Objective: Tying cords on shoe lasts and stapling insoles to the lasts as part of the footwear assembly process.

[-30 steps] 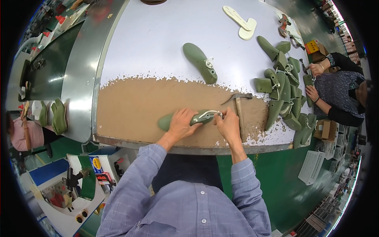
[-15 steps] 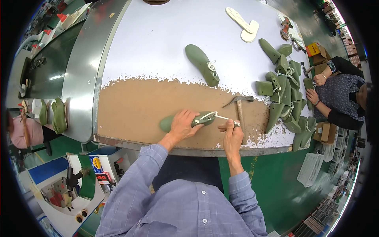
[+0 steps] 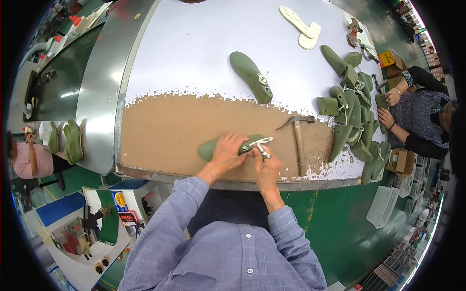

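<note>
A green shoe last (image 3: pixel 208 150) lies on its side on the brown worn part of the table. My left hand (image 3: pixel 229 151) is wrapped over its middle and holds it down. White cord (image 3: pixel 262 140) is looped at the last's right end. My right hand (image 3: pixel 267 168) is closed in a pinch on the cord close beside that end; a small metallic piece shows at its fingertips, too small to name. A hammer (image 3: pixel 298 145) lies to the right of my right hand. Another last with a cord (image 3: pixel 250 75) rests farther up the table.
Many green lasts (image 3: pixel 357 114) are heaped at the table's right side. White insoles (image 3: pixel 306 34) lie at the far right. A co-worker's hands (image 3: pixel 388 109) hold a last beyond the heap. A metal ledge (image 3: pixel 99 82) runs along the left; more lasts (image 3: pixel 72 140) stand at its near end.
My right hand has moved left, from pulling the cord taut to close beside the last, and the cord now hangs in a loop. My left hand stays on the last.
</note>
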Demonstrator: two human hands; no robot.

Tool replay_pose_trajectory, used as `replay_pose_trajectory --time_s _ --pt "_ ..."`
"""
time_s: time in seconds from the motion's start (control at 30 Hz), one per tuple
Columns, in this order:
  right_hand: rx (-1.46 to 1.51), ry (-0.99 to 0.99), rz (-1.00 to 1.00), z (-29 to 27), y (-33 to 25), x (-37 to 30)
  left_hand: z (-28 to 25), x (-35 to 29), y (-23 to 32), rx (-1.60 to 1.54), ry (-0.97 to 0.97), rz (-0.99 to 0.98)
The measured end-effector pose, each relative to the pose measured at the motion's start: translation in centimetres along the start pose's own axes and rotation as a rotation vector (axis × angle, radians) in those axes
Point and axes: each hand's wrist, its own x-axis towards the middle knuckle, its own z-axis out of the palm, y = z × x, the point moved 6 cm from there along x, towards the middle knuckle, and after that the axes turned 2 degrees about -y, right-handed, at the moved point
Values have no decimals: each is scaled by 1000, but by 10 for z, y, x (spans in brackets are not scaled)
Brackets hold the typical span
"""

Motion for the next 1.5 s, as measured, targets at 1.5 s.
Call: replay_pose_trajectory --time_s 1.5 --pt "-331 -124 16 -135 -17 -44 -3 2 5 30 -60 56"
